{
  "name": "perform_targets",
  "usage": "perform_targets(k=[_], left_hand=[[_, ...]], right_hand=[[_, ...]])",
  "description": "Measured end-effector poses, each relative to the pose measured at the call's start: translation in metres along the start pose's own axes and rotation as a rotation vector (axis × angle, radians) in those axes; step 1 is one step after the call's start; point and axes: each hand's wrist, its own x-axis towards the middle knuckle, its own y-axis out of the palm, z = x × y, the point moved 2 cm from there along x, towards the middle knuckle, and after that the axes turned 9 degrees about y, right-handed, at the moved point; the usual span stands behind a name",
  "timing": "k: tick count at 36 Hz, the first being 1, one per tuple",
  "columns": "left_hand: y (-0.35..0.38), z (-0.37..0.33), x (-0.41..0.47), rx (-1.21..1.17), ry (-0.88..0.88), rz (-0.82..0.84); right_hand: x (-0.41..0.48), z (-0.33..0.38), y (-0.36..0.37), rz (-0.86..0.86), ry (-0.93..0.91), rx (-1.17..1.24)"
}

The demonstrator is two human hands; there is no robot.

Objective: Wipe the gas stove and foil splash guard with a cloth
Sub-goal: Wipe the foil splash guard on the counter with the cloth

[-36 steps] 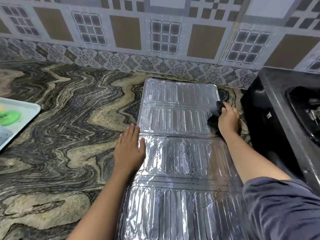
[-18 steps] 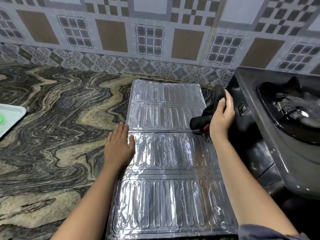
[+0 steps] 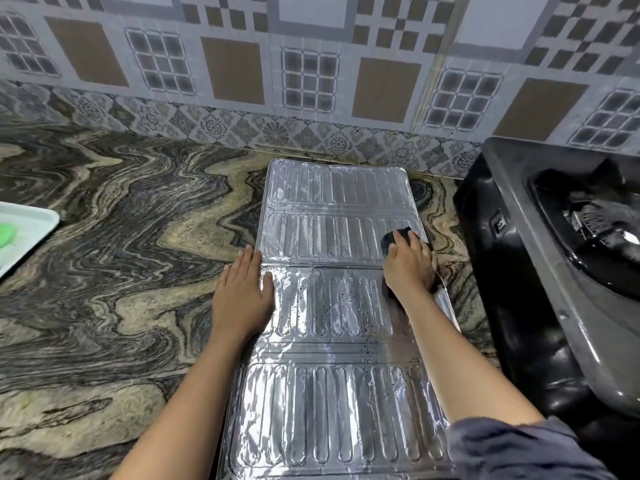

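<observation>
The silver foil splash guard (image 3: 332,341) lies flat on the marbled counter, with dark specks across its middle panel. My left hand (image 3: 242,292) rests flat with fingers spread on the guard's left edge, at the fold line. My right hand (image 3: 408,265) presses a black cloth (image 3: 394,237) onto the guard's right side, just above the fold; most of the cloth is hidden under the palm. The black gas stove (image 3: 554,271) stands to the right, its burner (image 3: 602,230) visible near the frame edge.
A pale tray (image 3: 24,233) holding something green sits at the left edge of the swirled stone counter (image 3: 121,254). The patterned tile wall (image 3: 311,81) rises behind. A narrow strip of counter separates the guard from the stove's side.
My right hand had lifted the cloth off the foil near the stove's side; now it is back down, pressing the cloth on the guard's right edge. The left hand stayed put.
</observation>
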Motion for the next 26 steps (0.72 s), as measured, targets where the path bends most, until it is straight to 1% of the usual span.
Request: perform_targets(k=[3,9,18,22,26], left_hand=[[-0.001,-0.001,0.0,-0.003,-0.008,-0.005],[0.001,0.001,0.002,0.0,0.005,0.0],[0.001,0.0,0.001,0.011,0.01,0.02],[0.0,0.0,0.001,0.009,0.01,0.016],[0.0,-0.001,0.001,0.013,0.003,0.013]], right_hand=[[0.003,0.01,0.004,0.037,-0.053,-0.045],[0.002,0.031,0.017,0.079,-0.215,-0.105],[-0.013,0.084,0.039,0.249,-0.467,-0.102],[-0.015,0.106,0.049,0.335,-0.586,-0.146],[-0.016,0.12,0.055,0.373,-0.691,-0.179]])
